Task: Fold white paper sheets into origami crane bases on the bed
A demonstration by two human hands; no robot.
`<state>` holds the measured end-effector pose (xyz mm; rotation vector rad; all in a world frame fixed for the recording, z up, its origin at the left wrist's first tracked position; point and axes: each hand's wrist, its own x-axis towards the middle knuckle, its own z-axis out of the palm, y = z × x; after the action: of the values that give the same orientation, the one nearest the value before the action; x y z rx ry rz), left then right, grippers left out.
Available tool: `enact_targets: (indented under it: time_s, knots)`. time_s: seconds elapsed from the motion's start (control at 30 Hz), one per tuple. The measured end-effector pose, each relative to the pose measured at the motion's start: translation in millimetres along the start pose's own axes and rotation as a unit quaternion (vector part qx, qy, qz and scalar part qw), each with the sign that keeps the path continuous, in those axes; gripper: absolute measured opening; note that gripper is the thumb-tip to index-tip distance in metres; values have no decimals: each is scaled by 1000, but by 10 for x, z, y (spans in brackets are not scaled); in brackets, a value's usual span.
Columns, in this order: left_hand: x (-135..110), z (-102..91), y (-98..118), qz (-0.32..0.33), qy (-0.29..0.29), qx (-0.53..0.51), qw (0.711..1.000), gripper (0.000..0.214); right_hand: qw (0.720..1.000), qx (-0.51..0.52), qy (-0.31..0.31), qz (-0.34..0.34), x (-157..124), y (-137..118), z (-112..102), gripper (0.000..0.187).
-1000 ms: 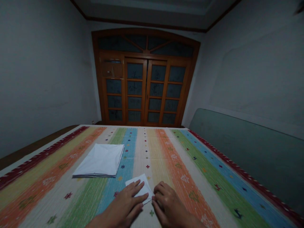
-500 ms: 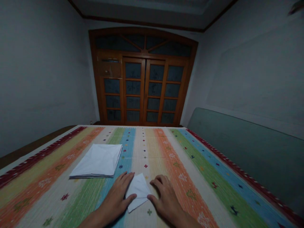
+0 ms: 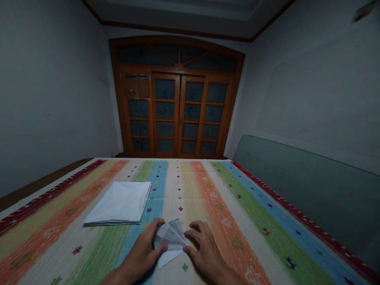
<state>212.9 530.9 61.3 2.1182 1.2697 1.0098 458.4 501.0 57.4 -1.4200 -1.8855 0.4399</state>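
Note:
A small folded sheet of white paper [image 3: 170,236] lies between my hands near the front of the table, its upper layer lifted and creased, its lower flap flat on the cloth. My left hand [image 3: 147,244] grips the left side of the sheet, thumb on the near fold and fingers at the far edge. On the right side, my right hand [image 3: 204,247] pinches the corner with the thumb and curled fingers. Farther left rests a flat stack of white paper [image 3: 120,202], apart from both hands.
A striped, patterned tablecloth [image 3: 219,221] covers the table. A greenish panel [image 3: 297,186] stands along the right side against the wall. Wooden doors with glass panes [image 3: 179,114] are at the far end.
The sheet's upper layer, flat before, has risen and wrinkled. My left fingers have drawn in around its far edge. The view has shifted slightly.

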Motion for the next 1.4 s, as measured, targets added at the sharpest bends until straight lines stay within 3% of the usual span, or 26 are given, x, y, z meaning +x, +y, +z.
enact_targets:
  time_s: [0.17,0.3,0.47,0.6,0.8,1.0,1.13,1.27,1.4]
  knots:
    - [-15,-10,84,30,53,-35,997,27,997,69,-14,-27,36,-49,-45,12]
    - [-3,-106,247,126,106,-38,986,16,994,95,28,-55,35,-53,-61,11]
    - [-10,-200,359,257,136,-38,956,30,960,71,136,-236,5,-38,-105,17]
    - [-14,-158,277,240,94,-18,966,39,934,-4,156,-323,24,-42,-172,22]
    - [12,-123,195,169,13,22,985,57,945,-107,119,-284,56,3,-144,21]
    - [-75,-140,429,124,-86,43,988,16,968,-127,-26,-217,-20,-26,-139,18]
    - [-123,-91,474,95,-99,73,988,25,972,-94,-77,-202,-50,-116,-203,24]
    - [-107,-78,438,88,-99,75,988,18,973,-54,-92,-205,-47,-165,-248,18]
    - [-82,-108,372,123,-110,74,983,16,971,-30,-128,-198,-49,-145,-255,22]
